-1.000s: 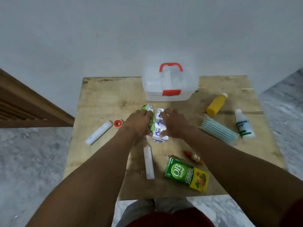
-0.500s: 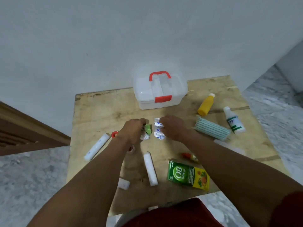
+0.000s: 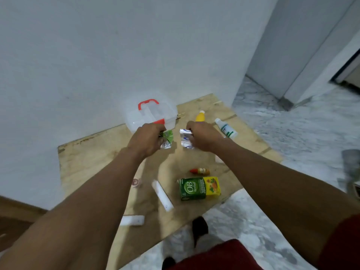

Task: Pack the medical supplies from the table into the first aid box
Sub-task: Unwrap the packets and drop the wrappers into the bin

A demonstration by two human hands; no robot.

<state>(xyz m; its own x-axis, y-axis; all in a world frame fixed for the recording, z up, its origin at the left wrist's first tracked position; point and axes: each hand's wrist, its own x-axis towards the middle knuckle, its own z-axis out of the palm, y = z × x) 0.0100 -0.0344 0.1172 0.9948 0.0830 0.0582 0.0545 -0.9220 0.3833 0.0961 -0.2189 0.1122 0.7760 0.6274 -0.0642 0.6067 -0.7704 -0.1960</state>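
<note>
The clear first aid box [image 3: 134, 117] with a red handle and latch stands shut at the table's far edge by the wall. My left hand [image 3: 147, 140] grips a green foil blister pack [image 3: 167, 138], lifted just in front of the box. My right hand [image 3: 202, 136] grips a silver and blue blister pack [image 3: 185, 140] a little to the right. On the table lie a green and yellow OB Herbal carton [image 3: 198, 188], a small red-capped vial [image 3: 200, 171], a yellow bottle [image 3: 200, 116], a white bottle [image 3: 226, 130] and white tubes [image 3: 162, 195].
The wooden table [image 3: 87, 158] stands against a white wall. A small round red and white tin [image 3: 136, 182] and another white tube [image 3: 132, 220] lie near the front left. Marble floor runs on the right, and the person's red shorts show at the bottom.
Both hands have lifted their blister packs off the table and moved towards the box, drawing apart. The head camera has tilted and swung, so the table now looks rotated.
</note>
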